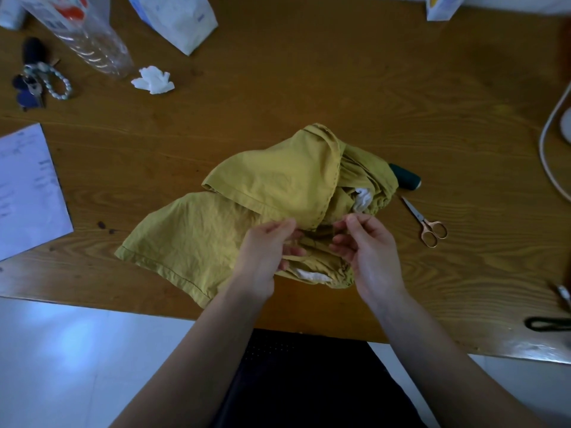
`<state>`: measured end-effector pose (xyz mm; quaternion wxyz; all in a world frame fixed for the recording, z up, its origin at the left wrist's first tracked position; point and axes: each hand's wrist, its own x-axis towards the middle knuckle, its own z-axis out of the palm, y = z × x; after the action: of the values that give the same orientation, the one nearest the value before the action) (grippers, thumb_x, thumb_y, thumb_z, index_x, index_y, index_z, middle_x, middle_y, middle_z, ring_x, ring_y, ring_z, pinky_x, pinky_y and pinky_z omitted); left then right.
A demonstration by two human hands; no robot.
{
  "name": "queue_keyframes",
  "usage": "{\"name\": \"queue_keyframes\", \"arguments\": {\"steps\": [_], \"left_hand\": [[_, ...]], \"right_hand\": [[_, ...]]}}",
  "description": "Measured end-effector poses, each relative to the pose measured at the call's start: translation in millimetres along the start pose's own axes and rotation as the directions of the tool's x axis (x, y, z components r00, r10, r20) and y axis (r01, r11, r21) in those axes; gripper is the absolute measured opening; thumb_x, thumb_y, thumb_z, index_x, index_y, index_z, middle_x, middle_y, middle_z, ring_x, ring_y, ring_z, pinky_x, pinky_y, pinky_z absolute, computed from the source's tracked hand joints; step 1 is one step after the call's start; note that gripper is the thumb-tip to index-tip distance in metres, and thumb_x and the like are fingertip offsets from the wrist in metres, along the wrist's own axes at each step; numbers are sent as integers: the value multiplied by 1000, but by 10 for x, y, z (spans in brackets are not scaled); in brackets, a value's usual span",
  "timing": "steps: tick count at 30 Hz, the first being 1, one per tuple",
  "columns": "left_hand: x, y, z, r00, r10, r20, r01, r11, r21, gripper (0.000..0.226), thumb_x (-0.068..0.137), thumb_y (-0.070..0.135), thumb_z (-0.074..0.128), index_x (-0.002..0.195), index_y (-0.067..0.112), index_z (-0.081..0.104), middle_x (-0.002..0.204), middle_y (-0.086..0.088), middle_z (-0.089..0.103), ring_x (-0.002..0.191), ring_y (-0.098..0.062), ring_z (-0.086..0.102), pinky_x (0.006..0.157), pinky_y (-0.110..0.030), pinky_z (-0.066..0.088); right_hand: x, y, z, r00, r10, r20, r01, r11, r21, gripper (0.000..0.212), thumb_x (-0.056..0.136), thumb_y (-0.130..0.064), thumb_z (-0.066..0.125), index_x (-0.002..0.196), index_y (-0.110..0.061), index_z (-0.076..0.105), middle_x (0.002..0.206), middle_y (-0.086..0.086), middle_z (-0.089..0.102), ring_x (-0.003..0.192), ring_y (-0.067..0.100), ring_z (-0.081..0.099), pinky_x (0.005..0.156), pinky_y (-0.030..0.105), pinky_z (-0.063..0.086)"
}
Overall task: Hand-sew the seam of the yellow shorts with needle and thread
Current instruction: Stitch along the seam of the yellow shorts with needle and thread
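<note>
Progress: stitches are seen along the shorts (278, 186); sewing is judged unfinished.
Left hand (265, 254): the shorts' fabric is pinched.
Right hand (370, 251): fingertips are pinched; what is held cannot be told.

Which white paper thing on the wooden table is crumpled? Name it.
The small white tissue wad beside the clear plastic bottle; the printed paper sheet lies flat, the white bag is smooth-sided.

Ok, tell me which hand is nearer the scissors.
Right. The right hand is at the yellow shorts, just left of the scissors. The left hand is farther left again, beyond the right hand.
</note>
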<state>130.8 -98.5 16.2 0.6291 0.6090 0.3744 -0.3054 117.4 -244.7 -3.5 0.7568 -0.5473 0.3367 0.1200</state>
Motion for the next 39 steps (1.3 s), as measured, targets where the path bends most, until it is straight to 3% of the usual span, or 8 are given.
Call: {"name": "queue_keyframes", "arguments": {"steps": [5, 13, 25, 32, 39], "left_hand": [[6, 65, 80, 993, -81, 85, 96, 975, -200, 17, 98, 19, 47, 99, 4, 56, 81, -8, 71, 45, -10, 60, 32, -15, 27], [6, 20, 115, 988, -134, 78, 145, 977, -158, 21, 93, 23, 57, 81, 6, 60, 55, 1, 67, 39, -5, 48, 33, -15, 24], [131, 5, 106, 988, -141, 57, 147, 982, -120, 21, 82, 12, 70, 62, 7, 62, 50, 1, 58, 42, -7, 40, 30, -15, 21], [147, 0, 63, 982, -115, 147, 132, 985, -111, 17, 82, 3, 68, 66, 1, 61, 47, 0, 56, 40, -6, 42, 32, -14, 27], [180, -3, 4, 976, -44, 214, 52, 998, -31, 22, 83, 4, 67, 62, 2, 63, 48, -2, 52, 40, -7, 39, 35, -14, 30]], "right_hand": [[-1, 22, 12, 1000, -14, 12, 14, 1000, -10, 16, 95, -11, 50, 83, -11, 60, 71, -1, 66, 57, 8, 59, 55, 23, 53], [-3, 31, 2, 999, -24, 24, 25, 1000, -16, 16, 95, -11, 50, 83, -11, 61, 70, -2, 66, 57, 7, 59, 55, 21, 53], [-4, 31, 18, 1000, -25, 18, 26, 999, -20, 16, 95, -11, 50, 83, -10, 61, 72, 1, 65, 57, 7, 59, 54, 21, 52], [5, 9, 29, 1000, -29, 7, 29, 999, -40, 15, 94, -13, 51, 84, -10, 61, 73, 0, 66, 57, 7, 60, 52, 21, 52], [58, -106, 104, 988, -154, 21, 154, 950, -271, 15, 95, -15, 52, 85, -13, 62, 70, -8, 69, 56, 3, 60, 49, 19, 50]]}}
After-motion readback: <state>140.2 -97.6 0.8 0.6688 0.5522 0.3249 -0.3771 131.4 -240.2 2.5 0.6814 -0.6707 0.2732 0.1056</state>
